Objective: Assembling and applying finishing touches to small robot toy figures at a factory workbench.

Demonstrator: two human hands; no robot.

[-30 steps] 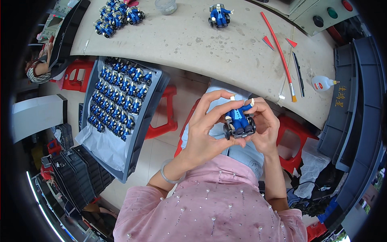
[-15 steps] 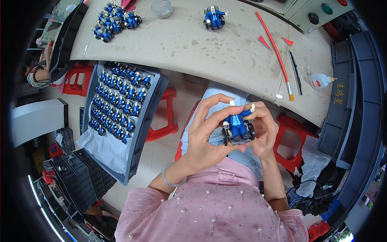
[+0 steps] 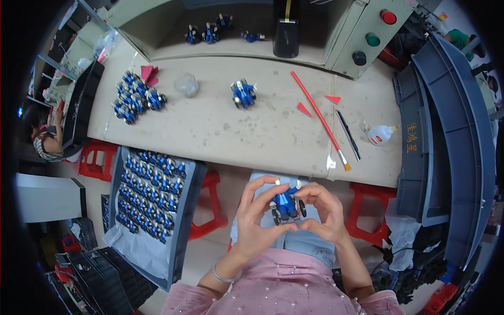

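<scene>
Both hands meet over the person's lap, below the near edge of the workbench (image 3: 252, 131), and cradle a small blue toy vehicle (image 3: 286, 206) between them. The left hand (image 3: 255, 216) curls its fingers over the toy's left side with the thumb pressed underneath, and the right hand (image 3: 323, 210) mirrors it on the other side, so that the two hands are clamped on the toy from both flanks. The toy is glossy moulded plastic, blue and white on top, with round black wheels and pale hubs showing at its lower corners. A thin metal bracelet (image 3: 223, 274) circles the left wrist, and the person's pink top (image 3: 273, 286) is dotted with small pale beads. On the workbench, whose beige surface is scuffed and stained, a similar blue toy (image 3: 243, 93) stands alone near the middle, and a cluster of blue toys (image 3: 135, 98) sits toward the left end beside a crumpled clear plastic bag (image 3: 186, 84). A long red stick (image 3: 314, 109) lies slanted across the right part, with a thin dark pen (image 3: 348, 134) just beside it and a small white glue bottle (image 3: 381, 134) lying on its side farther right. To the person's left, a dark tray (image 3: 181, 226) lined with pale sheet holds tidy rows of the same blue toys.
</scene>
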